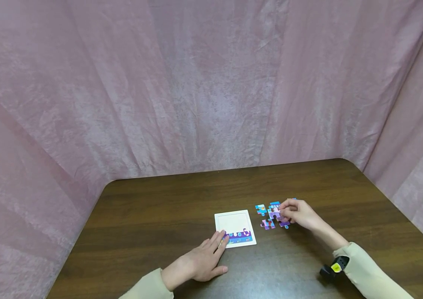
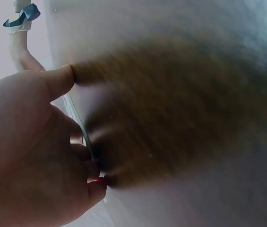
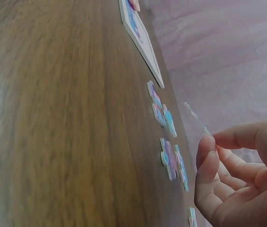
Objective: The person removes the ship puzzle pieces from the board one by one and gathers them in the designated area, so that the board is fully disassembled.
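Observation:
My left hand (image 1: 205, 258) lies with straight fingers on the lower left corner of a white square puzzle tray (image 1: 233, 219). Joined puzzle pieces (image 1: 239, 237) in purple and blue fill the tray's near part; its far part shows bare white. Over to the right, my right hand (image 1: 300, 213) pinches a puzzle piece (image 3: 197, 118) between thumb and fingers. The right wrist view shows that piece edge-on, raised off the table. Loose pieces (image 1: 261, 209) lie below and around the right hand, which hides some of them.
A brown wooden table (image 1: 151, 216) carries everything. Pink curtains (image 1: 211, 91) hang behind it and along both sides. On the right wrist sits a black strapped device (image 1: 335, 268) with a yellow patch.

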Demonstrator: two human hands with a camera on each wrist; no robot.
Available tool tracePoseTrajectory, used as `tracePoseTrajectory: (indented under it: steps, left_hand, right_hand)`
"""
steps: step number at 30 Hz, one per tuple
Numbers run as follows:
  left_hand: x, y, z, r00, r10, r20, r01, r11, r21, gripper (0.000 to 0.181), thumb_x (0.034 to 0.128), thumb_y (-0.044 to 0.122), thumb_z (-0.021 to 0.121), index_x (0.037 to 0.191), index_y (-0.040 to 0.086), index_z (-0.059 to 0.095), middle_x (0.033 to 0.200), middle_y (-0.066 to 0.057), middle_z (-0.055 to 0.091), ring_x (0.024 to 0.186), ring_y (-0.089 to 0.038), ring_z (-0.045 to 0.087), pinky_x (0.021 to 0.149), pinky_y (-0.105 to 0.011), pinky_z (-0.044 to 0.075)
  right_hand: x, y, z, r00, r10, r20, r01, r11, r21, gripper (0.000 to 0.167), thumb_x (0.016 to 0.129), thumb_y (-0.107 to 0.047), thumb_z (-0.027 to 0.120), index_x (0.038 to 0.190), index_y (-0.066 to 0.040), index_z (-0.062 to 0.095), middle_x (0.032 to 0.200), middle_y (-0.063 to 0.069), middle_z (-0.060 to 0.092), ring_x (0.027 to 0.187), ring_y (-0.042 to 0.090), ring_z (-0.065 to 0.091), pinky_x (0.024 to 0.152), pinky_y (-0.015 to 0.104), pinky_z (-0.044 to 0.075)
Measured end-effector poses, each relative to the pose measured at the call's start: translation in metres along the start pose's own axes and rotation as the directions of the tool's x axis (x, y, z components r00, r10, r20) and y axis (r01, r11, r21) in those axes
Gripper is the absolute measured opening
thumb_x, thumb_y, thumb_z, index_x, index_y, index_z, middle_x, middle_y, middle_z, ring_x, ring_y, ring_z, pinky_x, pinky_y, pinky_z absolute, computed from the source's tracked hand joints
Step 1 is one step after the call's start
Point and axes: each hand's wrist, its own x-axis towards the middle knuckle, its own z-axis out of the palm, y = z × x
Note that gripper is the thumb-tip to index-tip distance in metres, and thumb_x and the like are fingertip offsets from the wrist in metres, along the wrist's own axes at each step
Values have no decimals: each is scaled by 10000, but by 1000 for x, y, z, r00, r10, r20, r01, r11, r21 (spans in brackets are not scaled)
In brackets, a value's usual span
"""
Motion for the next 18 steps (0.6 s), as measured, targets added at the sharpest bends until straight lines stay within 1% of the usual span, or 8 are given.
tracePoseTrajectory:
  steps: [5, 8, 11, 12, 14, 16, 18]
  left_hand:
    - [0, 0, 0, 1000, -9, 4, 9, 1000, -10, 765, 986, 521, 423, 1548, 70, 166, 1622, -140, 140, 1500, -273, 167, 1172, -374, 295]
    - [1, -1, 0, 1000, -12, 6, 12, 1000, -17, 767, 984, 522, 426, 1549, 76, 162, 1624, -137, 137, 1501, -271, 163, 1173, -373, 293]
    - [1, -1, 1, 1000, -10, 9, 11, 1000, -27, 765, 986, 517, 427, 1549, 73, 160, 1624, -139, 135, 1501, -270, 162, 1175, -375, 290]
    - [1, -1, 1, 1000, -9, 9, 9, 1000, -27, 765, 986, 517, 428, 1549, 73, 160, 1624, -140, 136, 1501, -271, 163, 1174, -375, 290]
    - [1, -1, 1, 1000, -8, 6, 8, 1000, -24, 766, 986, 516, 429, 1549, 71, 162, 1623, -140, 140, 1500, -272, 166, 1174, -374, 292]
    - [1, -1, 1, 1000, -7, 6, 7, 1000, -21, 765, 986, 515, 429, 1549, 70, 161, 1623, -139, 140, 1500, -270, 167, 1174, -372, 291]
    - [1, 0, 1, 1000, -8, 4, 8, 1000, -16, 764, 987, 514, 428, 1548, 69, 163, 1622, -140, 143, 1499, -270, 170, 1174, -370, 292]
  right_hand:
    - [-2, 3, -6, 1000, 7, -11, -7, 1000, -6, 218, 924, -55, 590, 1061, 114, 595, 818, 123, 685, 675, 101, 605, 590, 235, 482]
    - [-3, 6, -11, 1000, 23, -13, -23, 1000, -6, 218, 931, -55, 571, 1063, 118, 583, 813, 87, 678, 677, 88, 595, 595, 227, 482]
    - [-5, 10, -16, 1000, 12, -9, -12, 1000, 4, 195, 915, -66, 563, 1027, 91, 590, 772, 23, 671, 671, 72, 586, 586, 219, 477]
    - [-5, 12, -17, 1000, -10, -4, 10, 1000, 10, 170, 910, -52, 554, 1006, 84, 591, 753, 14, 669, 658, 74, 587, 573, 218, 475]
    - [-6, 13, -20, 1000, -19, -2, 19, 1000, 8, 154, 900, -56, 551, 980, 68, 595, 739, -5, 667, 653, 74, 585, 565, 219, 469]
    - [-7, 14, -22, 1000, -8, -5, 8, 1000, -1, 151, 903, -59, 549, 977, 64, 596, 747, -1, 668, 655, 80, 586, 563, 222, 469]
    - [-8, 14, -24, 1000, 9, -7, -9, 1000, -23, 169, 914, -59, 548, 995, 83, 589, 768, 28, 678, 660, 87, 591, 564, 229, 474]
